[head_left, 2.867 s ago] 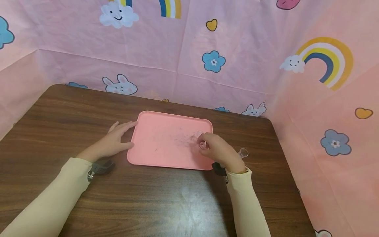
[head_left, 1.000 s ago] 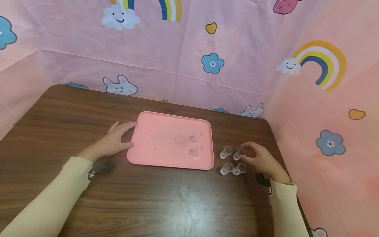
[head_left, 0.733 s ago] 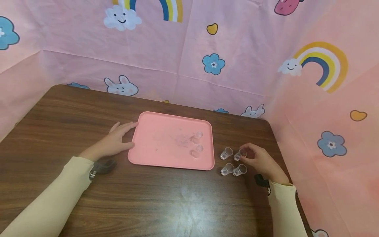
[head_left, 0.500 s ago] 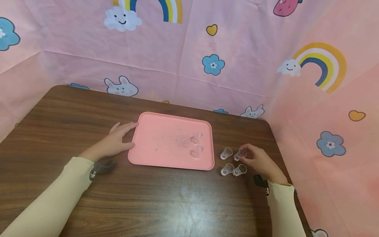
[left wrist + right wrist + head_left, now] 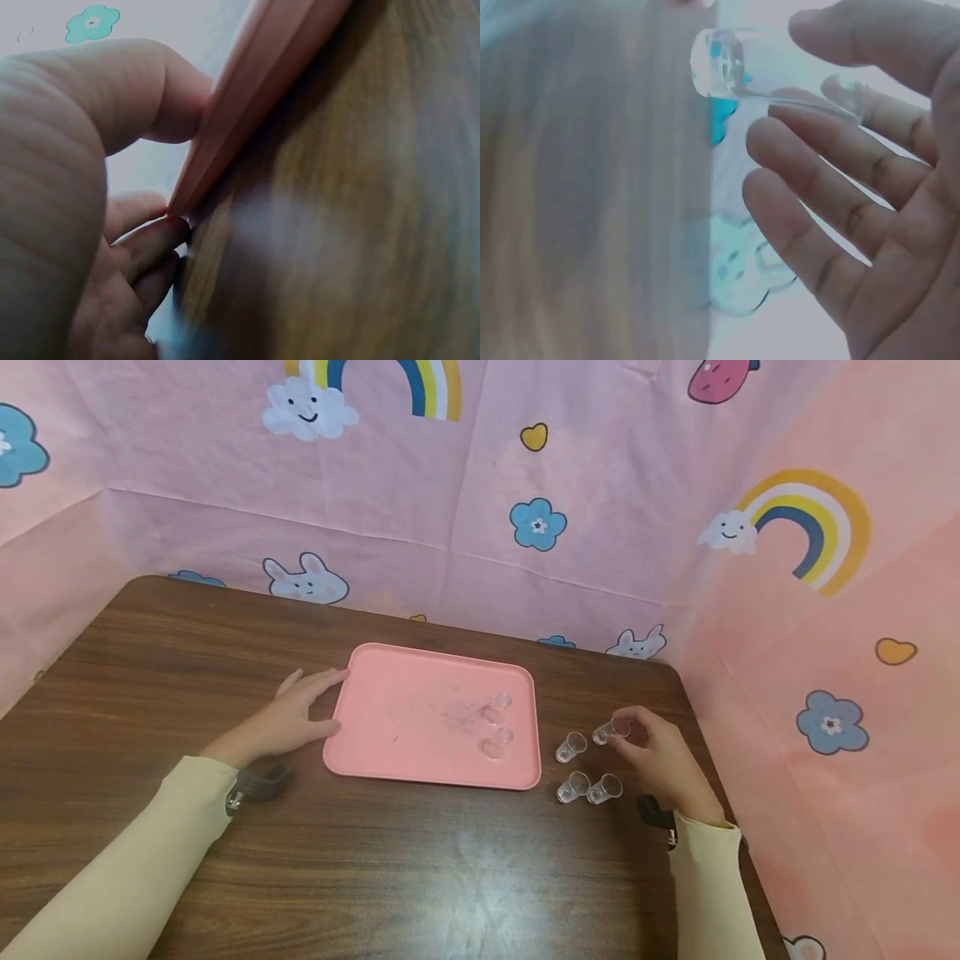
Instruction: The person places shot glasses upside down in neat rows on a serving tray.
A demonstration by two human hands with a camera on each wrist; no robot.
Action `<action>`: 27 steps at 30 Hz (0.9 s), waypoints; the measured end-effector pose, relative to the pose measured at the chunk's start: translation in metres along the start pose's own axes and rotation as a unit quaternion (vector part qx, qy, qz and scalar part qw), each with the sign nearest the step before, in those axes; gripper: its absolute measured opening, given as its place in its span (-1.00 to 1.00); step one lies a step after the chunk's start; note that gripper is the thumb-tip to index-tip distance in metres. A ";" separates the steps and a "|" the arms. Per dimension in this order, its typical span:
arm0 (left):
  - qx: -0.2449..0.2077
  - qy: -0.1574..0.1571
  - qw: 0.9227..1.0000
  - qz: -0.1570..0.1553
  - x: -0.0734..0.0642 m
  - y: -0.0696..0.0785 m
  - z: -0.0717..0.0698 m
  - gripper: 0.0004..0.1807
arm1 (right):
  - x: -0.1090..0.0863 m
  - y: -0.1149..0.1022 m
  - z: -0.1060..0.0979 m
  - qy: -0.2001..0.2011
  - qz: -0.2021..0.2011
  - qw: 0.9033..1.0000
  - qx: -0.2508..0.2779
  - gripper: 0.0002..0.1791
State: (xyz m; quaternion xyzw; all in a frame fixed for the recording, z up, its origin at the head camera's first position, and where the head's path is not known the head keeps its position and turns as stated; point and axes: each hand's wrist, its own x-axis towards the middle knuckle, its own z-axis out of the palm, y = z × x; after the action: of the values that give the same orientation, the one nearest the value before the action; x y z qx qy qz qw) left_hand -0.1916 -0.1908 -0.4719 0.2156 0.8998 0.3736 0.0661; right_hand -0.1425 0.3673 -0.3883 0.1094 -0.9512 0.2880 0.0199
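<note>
My right hand (image 5: 660,752) pinches a clear shot glass (image 5: 602,734) between thumb and fingers. In the right wrist view the glass (image 5: 780,64) has its thick base facing the table, and the other fingers (image 5: 795,225) are spread below it. Three more shot glasses stand on the table: a back one (image 5: 572,748), a front left one (image 5: 573,788) and a front right one (image 5: 604,790). My left hand (image 5: 281,722) touches the left rim of the pink tray (image 5: 390,710) with thumb and fingertips. Two clear glasses, a back one (image 5: 497,710) and a front one (image 5: 498,744), are on the tray.
The dark wood table (image 5: 360,877) has its right edge close beyond my right forearm. A pink patterned cloth (image 5: 405,502) hangs behind the table and on both sides.
My right hand went from the tray to the glasses at the right. Since half a second ago, it has moved the shot glass it pinches up and away from the others. My left hand stayed put.
</note>
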 end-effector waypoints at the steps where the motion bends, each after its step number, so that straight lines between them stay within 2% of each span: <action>1: 0.000 0.000 1.000 -0.001 0.000 0.000 0.000 -0.13 | 0.003 -0.005 0.001 0.009 -0.010 1.000 0.006 -0.65; 12: 0.004 0.004 1.000 0.007 0.001 -0.003 0.000 -0.14 | 0.030 -0.061 0.021 0.019 -0.060 0.992 0.114 -0.61; 18: -0.005 0.001 1.000 -0.001 0.000 -0.001 0.001 -0.12 | 0.045 -0.078 0.036 0.012 -0.067 0.986 0.153 -0.64; 27: -0.008 0.002 1.000 -0.001 -0.001 0.000 0.001 -0.12 | 0.068 -0.091 0.051 0.030 -0.111 0.978 0.173 -0.68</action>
State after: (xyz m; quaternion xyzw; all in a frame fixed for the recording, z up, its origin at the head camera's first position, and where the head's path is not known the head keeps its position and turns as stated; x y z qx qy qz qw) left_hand -0.1903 -0.1906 -0.4727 0.2139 0.8970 0.3810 0.0665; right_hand -0.1873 0.2526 -0.3745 0.2072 -0.8678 0.4475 0.0614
